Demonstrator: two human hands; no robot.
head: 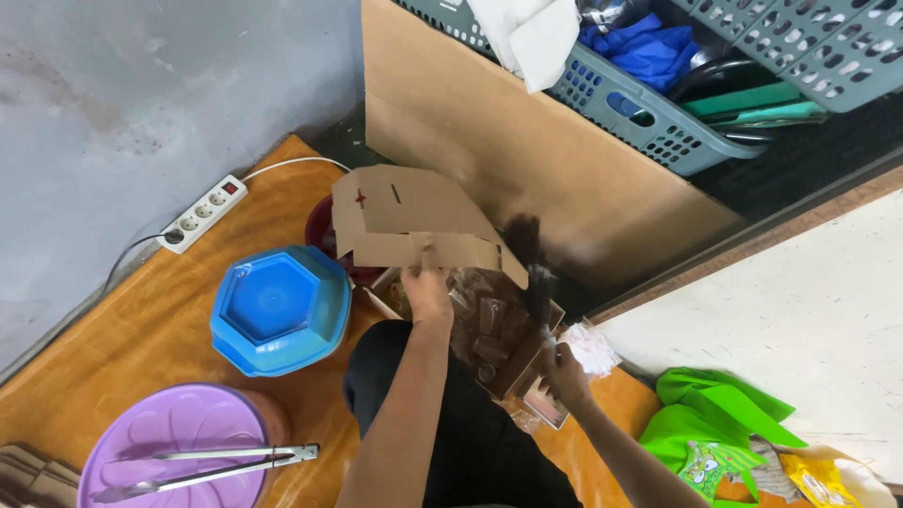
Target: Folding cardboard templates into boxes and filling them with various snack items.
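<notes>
Keep the left hand (426, 293) pinched on the raised flap of the cardboard box (414, 221) and sweep the dark brush (531, 268), clenched low in the right hand (567, 372), gently across the wrapped packets (489, 325) lying just below that pinch.

Both of your forearms are bare from the bottom edge of the view up to the wrists, with no sleeve, cuff or glove in sight. Your left hand (428, 293) carries no ring, watch or strap that can be made out, and neither does your right hand (566, 373); its fingers are partly blurred, so small details there cannot be told. Below and between your arms lies plain black fabric (470, 442), smooth and unpatterned, seemingly your own dark clothing.
</notes>
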